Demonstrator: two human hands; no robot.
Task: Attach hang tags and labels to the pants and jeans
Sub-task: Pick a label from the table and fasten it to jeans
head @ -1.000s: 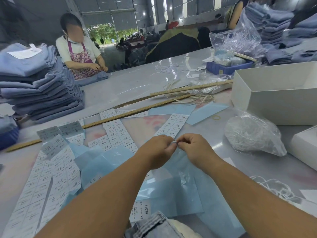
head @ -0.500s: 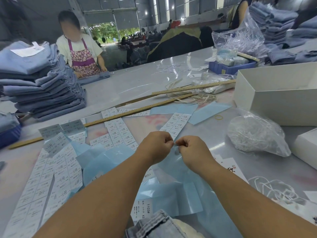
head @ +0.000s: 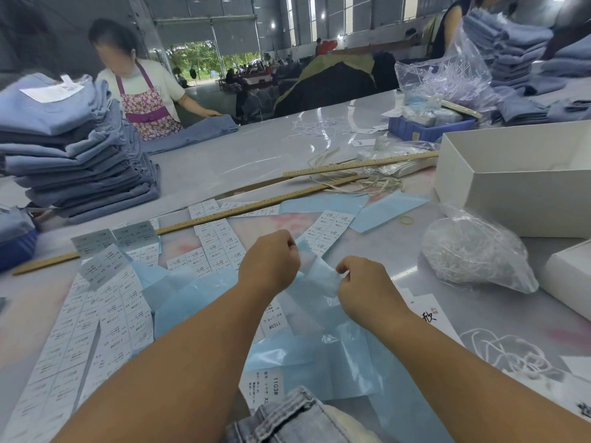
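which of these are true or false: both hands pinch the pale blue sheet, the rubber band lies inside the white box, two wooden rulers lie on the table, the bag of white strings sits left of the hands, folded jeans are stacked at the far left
1. Both hands pinch the pale blue sheet: true; left hand and right hand each grip an edge.
2. The rubber band lies inside the white box: false; it lies on the table beside the box.
3. Two wooden rulers lie on the table: true; a long ruler and a far ruler.
4. The bag of white strings sits left of the hands: false; it sits to their right.
5. Folded jeans are stacked at the far left: true.

Two bare forearms, sleeveless to the frame edge.
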